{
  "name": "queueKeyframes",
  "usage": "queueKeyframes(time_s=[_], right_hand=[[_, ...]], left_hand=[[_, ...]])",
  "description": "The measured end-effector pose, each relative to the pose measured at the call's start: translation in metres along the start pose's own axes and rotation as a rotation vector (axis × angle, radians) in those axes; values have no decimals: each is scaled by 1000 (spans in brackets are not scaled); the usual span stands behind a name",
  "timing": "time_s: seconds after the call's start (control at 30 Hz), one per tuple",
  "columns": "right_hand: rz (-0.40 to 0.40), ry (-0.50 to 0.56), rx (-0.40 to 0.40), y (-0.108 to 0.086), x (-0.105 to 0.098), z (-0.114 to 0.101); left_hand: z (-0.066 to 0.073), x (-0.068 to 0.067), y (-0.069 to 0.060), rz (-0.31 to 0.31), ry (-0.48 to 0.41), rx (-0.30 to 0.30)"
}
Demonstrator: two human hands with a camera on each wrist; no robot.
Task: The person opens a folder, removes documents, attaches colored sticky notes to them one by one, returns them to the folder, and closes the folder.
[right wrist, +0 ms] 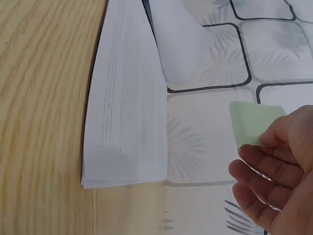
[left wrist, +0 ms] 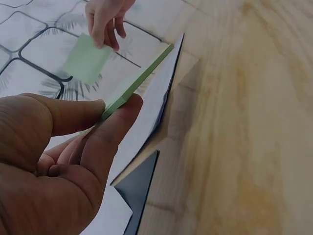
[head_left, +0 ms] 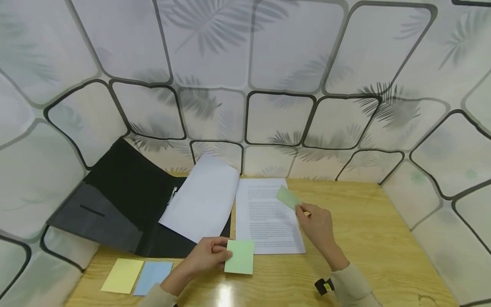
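My left hand [head_left: 209,257] pinches a pad of green sticky notes [head_left: 239,257] between thumb and fingers, above the table's front part. From the side, in the left wrist view, the pad [left wrist: 137,83] shows its thickness. A single green sticky note [head_left: 287,197] is pinched by a corner in my right hand [head_left: 316,224], held over the right edge of the printed pages [head_left: 266,221]. In the right wrist view that note [right wrist: 254,120] hangs apart from the paper. The printed pages lie flat beside an open black binder [head_left: 111,204], whose loose white sheets [head_left: 203,196] are turned over.
A yellow sticky pad [head_left: 122,276] and a blue sticky pad [head_left: 153,278] lie at the table's front left. The wooden table [head_left: 356,221] meets patterned walls [head_left: 215,115] behind and at both sides. The binder's left cover leans up against the left wall.
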State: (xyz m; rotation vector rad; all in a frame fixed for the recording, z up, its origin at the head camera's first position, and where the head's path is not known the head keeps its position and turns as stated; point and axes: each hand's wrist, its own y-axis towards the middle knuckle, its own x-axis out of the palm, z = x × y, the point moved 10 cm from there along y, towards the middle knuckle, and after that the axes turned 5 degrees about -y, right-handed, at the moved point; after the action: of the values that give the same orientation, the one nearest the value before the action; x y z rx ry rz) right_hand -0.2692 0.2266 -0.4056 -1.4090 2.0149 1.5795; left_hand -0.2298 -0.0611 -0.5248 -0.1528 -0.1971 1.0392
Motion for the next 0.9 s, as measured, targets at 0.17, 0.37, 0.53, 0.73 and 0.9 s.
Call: queueKeyframes(time_s=[0.17,0.37,0.53,0.73,0.9], right_hand=[[-87,14,33,-2,11,5],[-111,42,6,-5,17,1],[-133,53,12,-8,21,2],[-149,52,-14,-10,26,-2],[-145,68,-48,-10,29,-8]], left_hand=[[-8,-11,-19,32,36,-21],[-17,-32,-47,59,24,-60],[-29,-45,-65,72,46,-110],[-32,-59,-75,141,123,-140],[-25,-62,-79,190,242,-124]])
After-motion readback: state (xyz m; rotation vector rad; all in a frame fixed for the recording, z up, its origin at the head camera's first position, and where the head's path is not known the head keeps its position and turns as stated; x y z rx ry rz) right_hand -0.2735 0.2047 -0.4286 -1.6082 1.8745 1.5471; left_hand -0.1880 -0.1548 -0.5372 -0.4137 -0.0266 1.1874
